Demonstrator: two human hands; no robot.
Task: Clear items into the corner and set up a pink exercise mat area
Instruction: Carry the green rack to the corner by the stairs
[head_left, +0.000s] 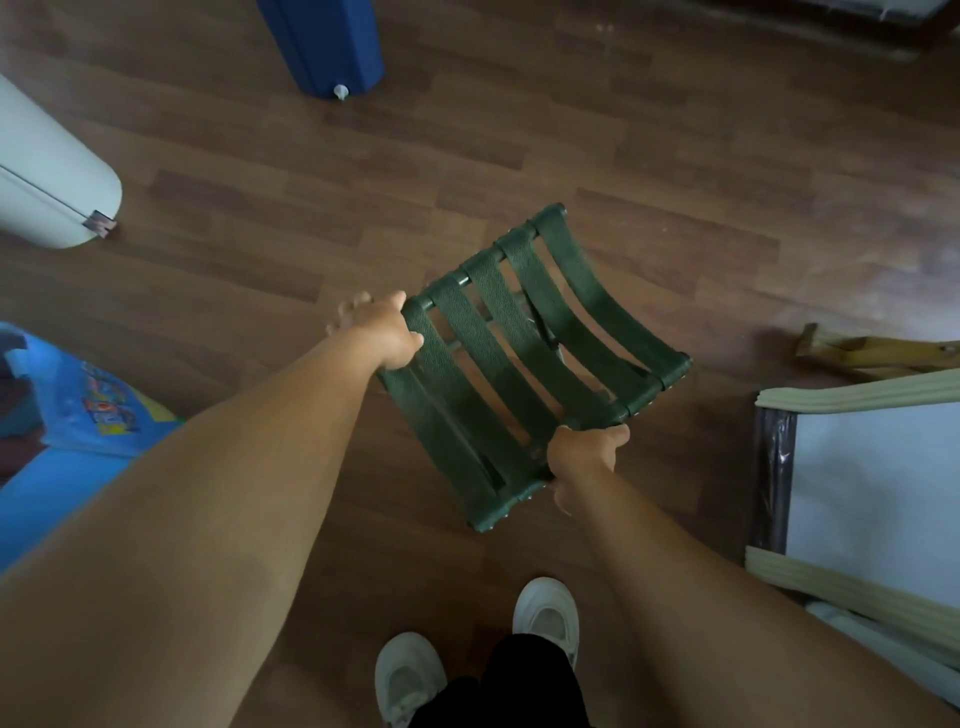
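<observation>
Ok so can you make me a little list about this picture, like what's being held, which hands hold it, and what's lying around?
held thing: green folding stool with strap seat, tilted, seat facing the camera
left hand: grips the stool's far rail
right hand: grips the stool's near rail
floor: wooden floor
nearby: blue container ahead, white panel at right
feet: white shoes
pink mat: not in view
</observation>
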